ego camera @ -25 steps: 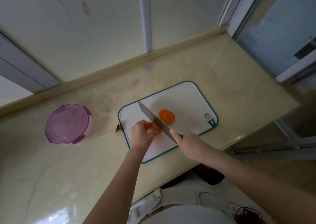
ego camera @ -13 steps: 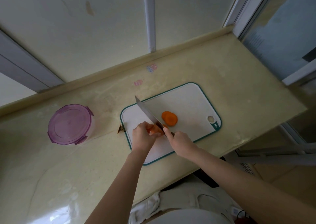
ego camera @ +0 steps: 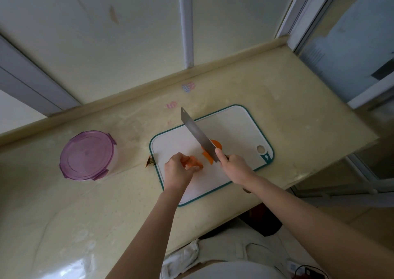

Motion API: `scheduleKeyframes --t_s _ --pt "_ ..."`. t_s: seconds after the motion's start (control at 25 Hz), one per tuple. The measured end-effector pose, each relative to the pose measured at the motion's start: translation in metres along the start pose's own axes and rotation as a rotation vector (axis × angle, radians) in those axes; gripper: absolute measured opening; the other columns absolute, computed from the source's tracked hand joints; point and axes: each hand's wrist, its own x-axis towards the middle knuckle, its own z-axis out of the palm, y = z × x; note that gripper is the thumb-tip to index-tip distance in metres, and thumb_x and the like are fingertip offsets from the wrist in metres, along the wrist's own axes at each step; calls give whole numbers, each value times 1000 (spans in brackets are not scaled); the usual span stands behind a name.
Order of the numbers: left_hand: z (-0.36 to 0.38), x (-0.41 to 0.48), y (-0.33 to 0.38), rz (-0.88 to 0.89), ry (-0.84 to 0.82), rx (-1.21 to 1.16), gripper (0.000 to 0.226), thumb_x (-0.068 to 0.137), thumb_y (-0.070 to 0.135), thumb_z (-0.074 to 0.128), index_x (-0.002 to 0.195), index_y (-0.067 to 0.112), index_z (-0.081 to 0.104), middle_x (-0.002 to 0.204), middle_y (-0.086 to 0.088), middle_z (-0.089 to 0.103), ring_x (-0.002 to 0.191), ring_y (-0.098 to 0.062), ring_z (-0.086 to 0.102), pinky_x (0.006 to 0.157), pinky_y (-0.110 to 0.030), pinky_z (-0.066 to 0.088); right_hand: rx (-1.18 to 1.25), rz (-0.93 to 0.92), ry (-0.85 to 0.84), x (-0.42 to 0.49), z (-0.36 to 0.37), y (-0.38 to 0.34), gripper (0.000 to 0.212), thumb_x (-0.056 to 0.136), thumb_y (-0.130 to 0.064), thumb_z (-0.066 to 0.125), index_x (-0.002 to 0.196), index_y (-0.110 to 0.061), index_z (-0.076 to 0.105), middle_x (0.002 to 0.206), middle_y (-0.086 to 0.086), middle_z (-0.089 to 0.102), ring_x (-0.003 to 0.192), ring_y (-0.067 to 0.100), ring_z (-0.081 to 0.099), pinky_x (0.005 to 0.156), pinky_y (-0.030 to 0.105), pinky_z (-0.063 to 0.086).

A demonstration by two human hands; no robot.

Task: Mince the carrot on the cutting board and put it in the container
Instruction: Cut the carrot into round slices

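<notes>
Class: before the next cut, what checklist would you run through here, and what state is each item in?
1. Grip: right hand grips knife: ok.
2. Hold: left hand holds carrot piece on cutting board: ok.
3. Safety: left fingers apart from the blade: ok.
4. Mince done: not ok, only coarse slices lie by the blade.
5. Receiver: container open: not ok, lid is on.
6. Board steady on the counter: cannot tell.
</notes>
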Motion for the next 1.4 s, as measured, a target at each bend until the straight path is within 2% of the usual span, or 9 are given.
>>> scheduleKeyframes --t_s 0.36,0.6,0.84,1.08,1.28,1.4 --pt "-1 -4 0 48 9 -2 30 74 20 78 98 10 62 94 -1 62 86 -14 56 73 -20 40 64 -15 -21 -40 2 -10 60 94 -61 28 55 -16 33 47 -4 36 43 12 37 52 29 32" --pt "-1 -4 0 56 13 23 29 76 20 77 99 11 62 94 0 61 86 -13 56 74 -20 41 35 -8 -25 -50 4 -3 60 96 -58 29 56 -14 32 48 0 36 42 11 34 49 27 29" --pt "0 -1 0 42 -2 27 27 75 21 77 96 13 61 94 -2 62 86 -15 57 74 -22 43 24 -26 -16 -53 6 -5 61 96 -57 28 56 -12 34 49 1 38 45 14 38 57 30 34" --pt "-1 -3 0 58 11 41 29 77 21 75 100 11 62 95 0 61 85 -12 54 74 -19 41 -53 -19 -9 -59 8 -16 60 98 -54 28 54 -13 31 51 0 37 48 14 38 52 28 32" --pt "0 -2 -1 100 23 90 32 79 22 74 105 8 62 99 -3 62 85 -12 53 75 -19 40 -121 43 -41 -53 9 -29 59 98 -56 25 60 -14 39 59 2 44 53 13 43 54 26 35" --pt "0 -2 -2 111 20 104 31 79 24 73 103 9 62 98 -3 62 85 -13 53 73 -19 40 -153 83 -36 -46 10 -37 60 98 -57 23 63 -12 43 62 4 47 56 13 46 50 24 31"
